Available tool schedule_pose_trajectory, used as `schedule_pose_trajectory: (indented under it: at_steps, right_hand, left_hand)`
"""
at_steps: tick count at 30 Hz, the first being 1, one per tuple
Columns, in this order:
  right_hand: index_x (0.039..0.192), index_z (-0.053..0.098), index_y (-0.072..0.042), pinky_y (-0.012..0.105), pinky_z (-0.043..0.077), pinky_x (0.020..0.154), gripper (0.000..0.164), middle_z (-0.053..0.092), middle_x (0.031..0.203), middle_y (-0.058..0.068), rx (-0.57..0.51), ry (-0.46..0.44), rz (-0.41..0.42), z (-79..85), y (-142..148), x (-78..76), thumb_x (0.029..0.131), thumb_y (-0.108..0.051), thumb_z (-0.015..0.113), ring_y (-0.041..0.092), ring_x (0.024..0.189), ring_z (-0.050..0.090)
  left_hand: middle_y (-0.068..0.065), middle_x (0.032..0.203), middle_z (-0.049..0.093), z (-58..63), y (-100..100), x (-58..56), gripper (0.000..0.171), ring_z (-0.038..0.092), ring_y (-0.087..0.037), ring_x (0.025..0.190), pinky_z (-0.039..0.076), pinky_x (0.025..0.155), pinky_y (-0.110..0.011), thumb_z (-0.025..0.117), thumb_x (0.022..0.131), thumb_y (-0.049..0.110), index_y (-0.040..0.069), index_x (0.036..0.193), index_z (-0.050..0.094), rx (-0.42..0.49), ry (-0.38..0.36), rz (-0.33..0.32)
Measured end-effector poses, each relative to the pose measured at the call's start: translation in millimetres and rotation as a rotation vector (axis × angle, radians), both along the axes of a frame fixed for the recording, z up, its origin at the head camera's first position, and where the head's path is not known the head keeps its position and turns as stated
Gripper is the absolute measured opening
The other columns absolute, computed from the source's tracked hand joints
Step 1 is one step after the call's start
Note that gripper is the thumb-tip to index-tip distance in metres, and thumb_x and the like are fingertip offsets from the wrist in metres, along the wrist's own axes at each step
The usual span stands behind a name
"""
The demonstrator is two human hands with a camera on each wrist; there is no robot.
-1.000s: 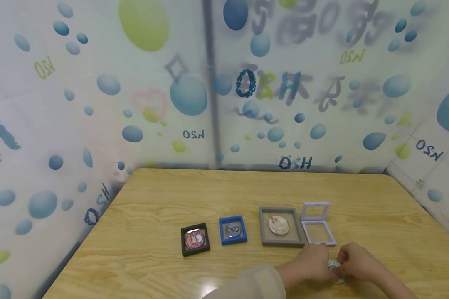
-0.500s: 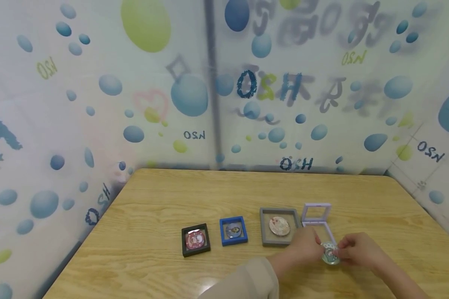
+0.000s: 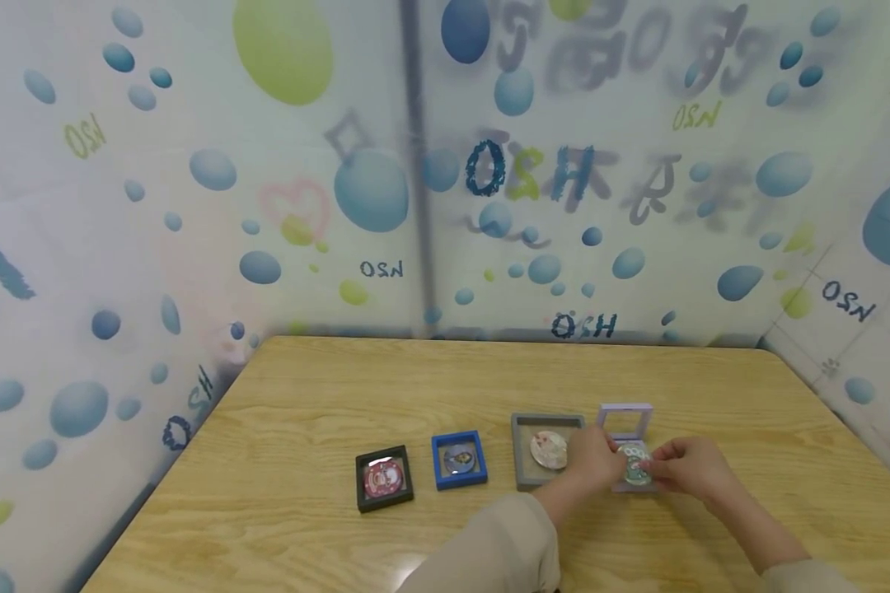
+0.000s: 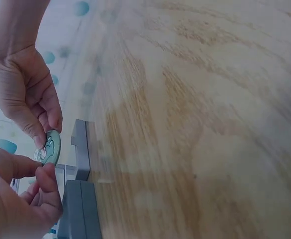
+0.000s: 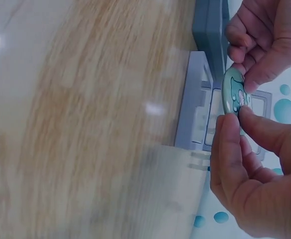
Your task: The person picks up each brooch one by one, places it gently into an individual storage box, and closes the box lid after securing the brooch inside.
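A round green button badge [image 3: 635,465] with a cartoon figure is pinched at opposite edges by my two hands. My left hand [image 3: 595,459] holds its left edge between thumb and fingers, and my right hand [image 3: 691,468] grips the right edge the same way. Below the badge is a pale lavender display frame [image 3: 626,407], its lid standing up. In the right wrist view the badge [image 5: 232,92] is tilted and held above the frame's base [image 5: 189,104]. Part of that base is hidden behind the badge and hands in the head view.
Left of the lavender frame lies a grey frame [image 3: 521,453] with a round pale badge [image 3: 549,450], partly covered by my left hand. Farther left are a blue frame [image 3: 436,461] and a black frame [image 3: 361,486], each with a badge inside. A patterned curtain [image 3: 326,313] borders the wooden table.
Both hands have carried the badge forward and left, from the table in front of the lavender frame to over its base. The other frames have stayed in place.
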State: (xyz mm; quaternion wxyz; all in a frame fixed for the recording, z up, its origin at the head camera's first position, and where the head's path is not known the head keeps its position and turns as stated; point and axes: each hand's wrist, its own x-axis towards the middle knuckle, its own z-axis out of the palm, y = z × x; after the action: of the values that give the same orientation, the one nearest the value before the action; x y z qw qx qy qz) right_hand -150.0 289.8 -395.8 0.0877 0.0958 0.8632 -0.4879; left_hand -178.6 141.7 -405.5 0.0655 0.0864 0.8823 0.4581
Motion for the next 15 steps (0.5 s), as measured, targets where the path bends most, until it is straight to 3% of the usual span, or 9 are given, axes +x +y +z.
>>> schedule_pose_trajectory:
  at_steps: [5, 11, 15]
  right_hand:
    - [0.085, 0.058, 0.012, 0.025, 0.052, 0.058, 0.018, 0.060, 0.073, 0.006, 0.012, 0.012, -0.019, -4.1, -0.8, -3.1, 0.081, -0.004, 0.064, 0.011, 0.063, 0.060]
    - [0.083, 0.058, 0.012, 0.025, 0.051, 0.055, 0.018, 0.060, 0.070, 0.007, 0.076, 0.033, -0.033, -5.8, -4.6, -6.9, 0.080, -0.004, 0.066, 0.012, 0.059, 0.060]
    - [0.080, 0.058, 0.011, 0.026, 0.051, 0.053, 0.018, 0.061, 0.069, 0.007, 0.128, 0.049, -0.039, -5.3, -6.6, -8.5, 0.077, -0.003, 0.068, 0.013, 0.057, 0.060]
  left_hand:
    - [0.001, 0.062, 0.051, -0.7, 1.9, -2.9, 0.011, 0.045, -0.009, 0.057, 0.037, 0.050, -0.019, 0.067, 0.071, 0.005, 0.006, 0.065, 0.058, -0.041, 0.034, 0.004]
    - [0.007, 0.042, 0.021, -6.1, 4.0, -5.5, 0.042, 0.019, -0.008, 0.039, 0.014, 0.036, -0.020, 0.063, 0.064, 0.001, 0.014, 0.044, 0.029, -0.127, 0.109, 0.000]
    - [0.008, 0.039, 0.015, -9.1, 7.3, -7.5, 0.047, 0.015, -0.008, 0.038, 0.012, 0.034, -0.021, 0.064, 0.062, 0.002, 0.016, 0.043, 0.024, -0.222, 0.143, -0.008]
